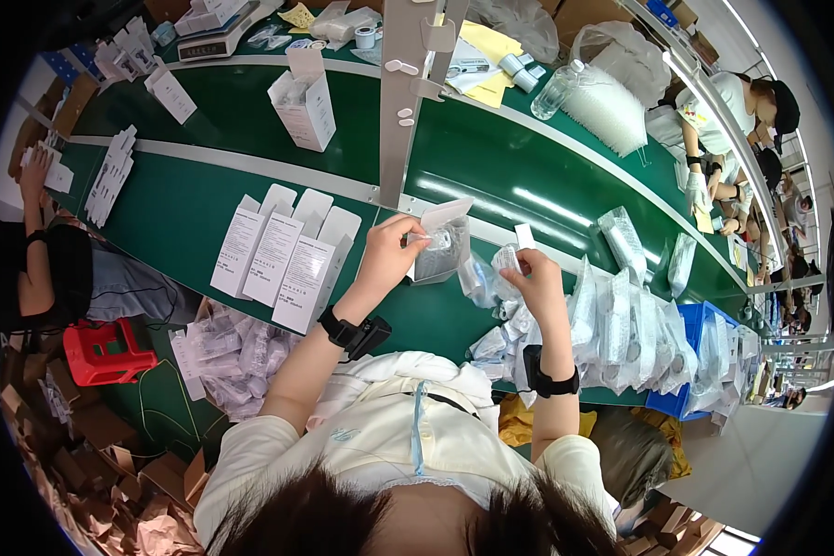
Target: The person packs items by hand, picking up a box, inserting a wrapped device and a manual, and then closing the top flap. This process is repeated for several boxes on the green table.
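My left hand (394, 246) is closed at the near left edge of a small open white box (452, 211), its thumb and forefinger pinched at the opening. Clear plastic wrapping (443, 243) shows inside that box. To the right, my right hand (537, 278) pinches a small clear plastic bag (507, 260); what is inside it is too small to make out. Another clear bag (477, 281) lies between the box and my right hand. Left of my left hand, several open white boxes (302, 278) lie in a row with their flaps up.
Bubble-wrap pouches (612, 320) stand in a row at right, by a blue crate (693, 324). A metal post (400, 102) rises behind my hands. One white box (303, 107) stands on the conveyor (222, 116). Bagged parts (236, 357) are heaped lower left, near a red stool (108, 352). Co-workers sit at both sides.
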Demonstrator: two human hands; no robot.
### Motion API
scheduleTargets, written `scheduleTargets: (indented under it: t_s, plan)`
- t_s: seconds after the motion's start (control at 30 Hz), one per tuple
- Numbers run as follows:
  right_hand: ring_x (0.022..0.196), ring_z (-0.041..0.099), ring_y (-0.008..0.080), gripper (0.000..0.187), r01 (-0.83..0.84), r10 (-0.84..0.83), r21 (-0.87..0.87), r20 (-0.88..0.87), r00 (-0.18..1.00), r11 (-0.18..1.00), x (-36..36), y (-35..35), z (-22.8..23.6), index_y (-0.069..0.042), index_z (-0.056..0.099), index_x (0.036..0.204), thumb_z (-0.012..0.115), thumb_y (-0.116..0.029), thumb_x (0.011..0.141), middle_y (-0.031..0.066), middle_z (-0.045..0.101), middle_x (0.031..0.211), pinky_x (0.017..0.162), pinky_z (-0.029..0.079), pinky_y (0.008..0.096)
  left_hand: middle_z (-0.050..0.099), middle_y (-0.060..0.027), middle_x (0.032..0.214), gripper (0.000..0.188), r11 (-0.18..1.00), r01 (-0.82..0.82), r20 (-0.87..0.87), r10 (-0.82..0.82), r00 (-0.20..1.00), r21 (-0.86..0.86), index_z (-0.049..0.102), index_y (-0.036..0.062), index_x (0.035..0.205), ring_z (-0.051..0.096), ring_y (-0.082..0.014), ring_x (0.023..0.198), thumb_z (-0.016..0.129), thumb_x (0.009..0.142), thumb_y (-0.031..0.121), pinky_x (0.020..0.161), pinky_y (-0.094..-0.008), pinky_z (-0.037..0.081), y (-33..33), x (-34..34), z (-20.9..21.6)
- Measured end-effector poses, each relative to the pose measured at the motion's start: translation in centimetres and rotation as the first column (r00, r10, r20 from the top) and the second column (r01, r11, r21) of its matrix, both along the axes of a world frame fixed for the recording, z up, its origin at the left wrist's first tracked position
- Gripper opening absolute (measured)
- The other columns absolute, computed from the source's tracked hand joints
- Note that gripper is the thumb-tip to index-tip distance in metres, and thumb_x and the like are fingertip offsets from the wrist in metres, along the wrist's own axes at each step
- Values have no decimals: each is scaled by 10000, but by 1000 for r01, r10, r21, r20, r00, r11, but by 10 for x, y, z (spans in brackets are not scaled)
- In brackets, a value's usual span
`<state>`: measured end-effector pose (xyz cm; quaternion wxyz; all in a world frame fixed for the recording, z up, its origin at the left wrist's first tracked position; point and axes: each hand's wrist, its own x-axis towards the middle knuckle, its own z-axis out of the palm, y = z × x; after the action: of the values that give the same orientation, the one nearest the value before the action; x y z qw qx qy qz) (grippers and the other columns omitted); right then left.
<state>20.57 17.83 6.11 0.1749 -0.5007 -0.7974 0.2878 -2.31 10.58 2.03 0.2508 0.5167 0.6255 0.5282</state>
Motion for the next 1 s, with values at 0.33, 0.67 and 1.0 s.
scheduleTargets:
  t_s: [0.33, 0.67, 1.0]
  plan:
    - [676, 593, 225, 271, -196, 335, 306, -513, 791, 932, -46, -22, -4, -49, 545, 966, 641, -28, 714, 115, 582, 904, 619, 491, 285, 592, -65, 755, 94, 1000, -1, -2, 1, 1000, 0, 580, -31, 744, 560, -117, 622, 653, 688, -11, 529, -218, 443, 1, -1, -4]
    - [1169, 384, 276, 649, -364, 471, 529, -79, 878, 767, -54, -24, -24, -101, 447, 1188, 743, -112, 611, 153, 446, 1176, 975, 310, 395, 362, -150, 1284, 593, 998, -32, -378, 8, 926, -58, 453, 45, 1156, 338, -319, 1190, 719, 631, 121, 956, -415, 315, -48, -50, 4]
    - [1239, 301, 278, 1116, -286, 208, -136, -413, 887, 949, -68, 14, -80, -120, 104, 1380, 791, -38, 504, 120, 263, 1323, 1004, 308, 414, 90, -186, 1419, 911, 838, -181, -767, -357, 533, -515, 205, 64, 1346, 84, -376, 1310, 724, 602, 144, 982, -615, 112, -97, -53, -70]
